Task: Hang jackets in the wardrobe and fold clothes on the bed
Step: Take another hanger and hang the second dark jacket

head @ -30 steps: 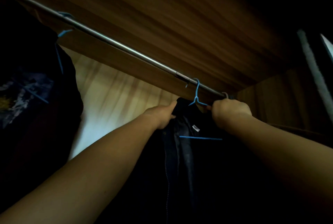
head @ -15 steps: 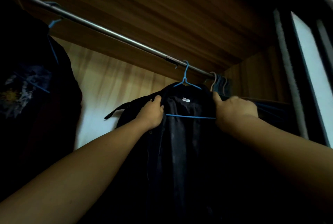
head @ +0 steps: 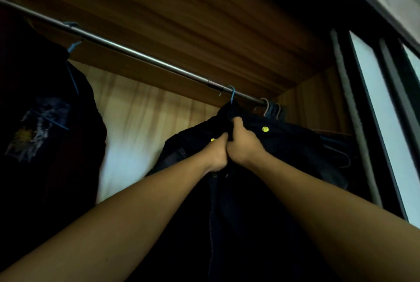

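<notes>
Dark jacket (head: 284,145) gripped at the collar front by curled fingers (head: 237,123) of left hand (head: 216,156) and right hand (head: 244,145), touching; press snaps (head: 265,128) together squarely, without tugging blue hanger (head: 231,95) off rail (head: 136,54).

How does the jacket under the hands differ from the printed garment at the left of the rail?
The jacket shows yellow snaps; the printed garment shows a pale graphic. The left hand and right hand grip the jacket; the printed garment hangs untouched. Both are dark and hang from the rail on blue hangers.
</notes>
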The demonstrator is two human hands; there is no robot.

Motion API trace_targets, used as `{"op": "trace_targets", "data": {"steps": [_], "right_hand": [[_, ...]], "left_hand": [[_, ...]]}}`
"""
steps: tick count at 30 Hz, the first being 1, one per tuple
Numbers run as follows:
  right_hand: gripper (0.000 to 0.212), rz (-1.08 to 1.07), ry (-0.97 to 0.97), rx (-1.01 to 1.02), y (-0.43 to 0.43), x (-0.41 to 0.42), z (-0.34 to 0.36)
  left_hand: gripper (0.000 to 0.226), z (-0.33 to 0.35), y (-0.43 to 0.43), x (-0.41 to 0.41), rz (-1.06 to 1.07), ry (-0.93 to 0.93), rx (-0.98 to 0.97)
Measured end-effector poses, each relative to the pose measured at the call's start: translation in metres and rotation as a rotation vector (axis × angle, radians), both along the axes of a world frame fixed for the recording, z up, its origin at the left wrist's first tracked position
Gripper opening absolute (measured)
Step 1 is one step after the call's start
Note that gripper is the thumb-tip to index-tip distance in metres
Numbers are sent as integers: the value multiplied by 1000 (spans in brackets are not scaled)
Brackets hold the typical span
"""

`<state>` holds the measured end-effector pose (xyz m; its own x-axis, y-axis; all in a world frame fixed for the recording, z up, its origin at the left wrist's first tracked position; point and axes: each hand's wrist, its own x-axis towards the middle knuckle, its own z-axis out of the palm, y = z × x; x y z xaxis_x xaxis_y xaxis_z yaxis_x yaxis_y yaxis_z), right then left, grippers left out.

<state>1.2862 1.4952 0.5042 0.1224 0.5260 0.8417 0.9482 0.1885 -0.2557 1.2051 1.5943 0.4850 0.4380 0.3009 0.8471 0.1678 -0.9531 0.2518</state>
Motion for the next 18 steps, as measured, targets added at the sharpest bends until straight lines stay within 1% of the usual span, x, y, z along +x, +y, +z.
{"op": "trace_targets", "data": {"steps": [1,2,3,6,10,13,15,16,18], "right_hand": [[37,24,-18,-20,3,-2,0],[43,45,-16,-45,5,0,-3],[48,61,-8,-60,6,5,-8],[59,97,67,-44,10,21,-31],[71,136,182,59,11,30,-61],[73,69,194,104,12,27,-59],[67,35,247,132,12,23,-54],[64,36,306,159,11,21,-54],[61,72,474,248,10,18,-64]], "left_hand": [[34,-2,-2,-3,-58,-11,-18],[43,-9,-2,-7,-131,0,-113],[48,-15,5,-8,-121,1,-146],[47,-42,11,-14,-229,-62,-323],[51,-59,8,-13,-219,-57,-345],[52,-54,9,-13,-233,-33,-375],[56,-51,8,-12,-260,-48,-379],[56,-53,6,-12,-281,-92,-389],[54,-66,3,-13,-350,-257,-470]]}}
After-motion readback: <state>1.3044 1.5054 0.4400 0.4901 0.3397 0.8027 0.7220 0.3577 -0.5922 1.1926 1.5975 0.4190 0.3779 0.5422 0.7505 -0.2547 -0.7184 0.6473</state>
